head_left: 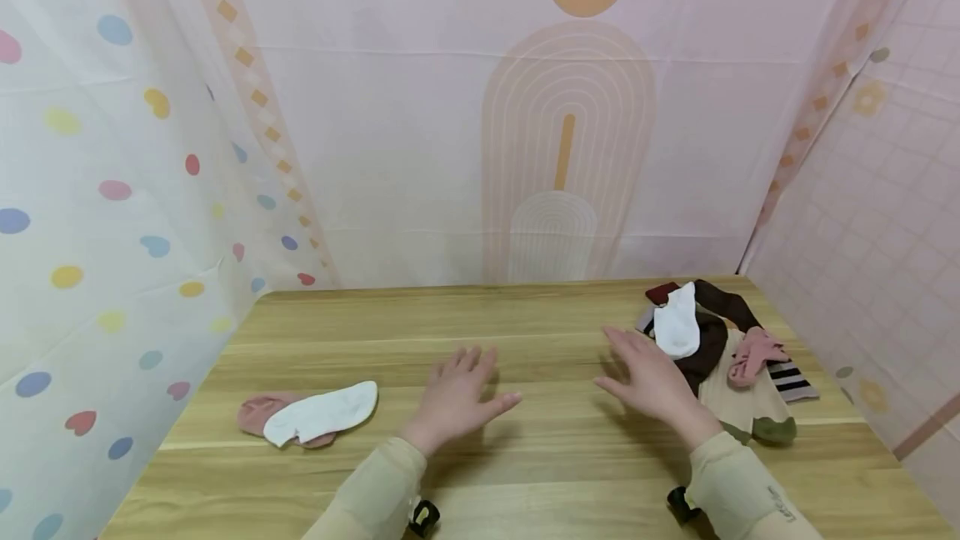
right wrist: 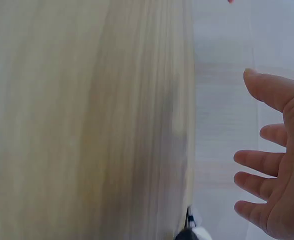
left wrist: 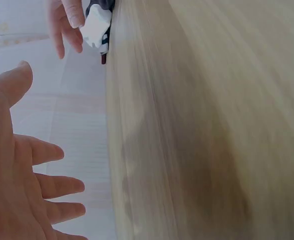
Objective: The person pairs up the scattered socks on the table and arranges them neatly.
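L hand (head_left: 453,402): released; fingers spread & extended, thumb pointing in twd R hand. Hovering over table (head_left: 555,461), casting shadow below. L wrist view: palm facing in, digits apart.

R hand (head_left: 648,377): also released; fingers mostly straight, thumb pointing in twd L hand. Hovering too, shadow beneath, just beside sock pile. R wrist view: palm & spread digits showing along that view's R edge.

Both forearms wearing pale sleeves (head_left: 378,482); black device (head_left: 425,517) sitting nr each wrist.

Outward, L of L hand: white sock (head_left: 330,411) lying flat on top of pink sock (head_left: 261,412), pink showing at far-L end & along lower edge. Pair sitting apart fr. hand.

R of R hand: heap of socks, overlapping. Second white sock (head_left: 677,327) lying on top, heap's L side; dk red piece (head_left: 660,293) poking out behind it. Dk brown sock (head_left: 705,352) running under/next to white; another dk brown length (head_left: 727,305) curving at back. Beige sock (head_left: 738,390) lying toward front, green ends nearest viewer. Bunched pink sock (head_left: 757,357) resting on beige. Striped sock (head_left: 793,382) sticking out at R.

B/g: pale curtain w/ arch print (head_left: 405,165) hanging behind table; spotted cloth (head_left: 112,140) hanging L, grid-print cloth (head_left: 892,248) R.
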